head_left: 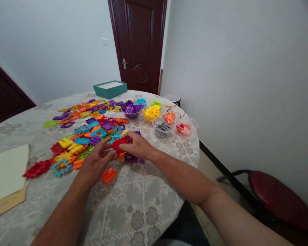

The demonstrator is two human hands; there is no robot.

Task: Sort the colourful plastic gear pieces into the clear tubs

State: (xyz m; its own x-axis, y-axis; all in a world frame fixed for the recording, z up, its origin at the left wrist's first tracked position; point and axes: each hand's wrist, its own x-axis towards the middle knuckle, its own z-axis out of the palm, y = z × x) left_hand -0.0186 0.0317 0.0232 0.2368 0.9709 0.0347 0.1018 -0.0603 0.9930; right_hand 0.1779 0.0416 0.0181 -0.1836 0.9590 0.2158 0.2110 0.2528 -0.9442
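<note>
Between the thumb and fingers of my right hand (136, 145) is a red plastic gear (120, 145), held above the table. My left hand (99, 160) is at the gear's left side, its fingers apart and the fingertips close to the rim; I cannot tell whether they touch it. Below both hands lies a loose orange piece (109, 175). Under and behind my right hand several purple and orange gears (133, 159) are partly hidden. To the left spreads a heap of colored gears and connector pieces, with a blue gear ring (61, 167) at its near edge.
Clear bowls stand at the right, with purple pieces (130, 110), yellow pieces (152, 111), grey pieces (162, 126) and orange pieces (169, 118). A green box (110, 90) is at the back. Paper sheets (9, 171) lie left. A red stool (279, 198) stands beside the table.
</note>
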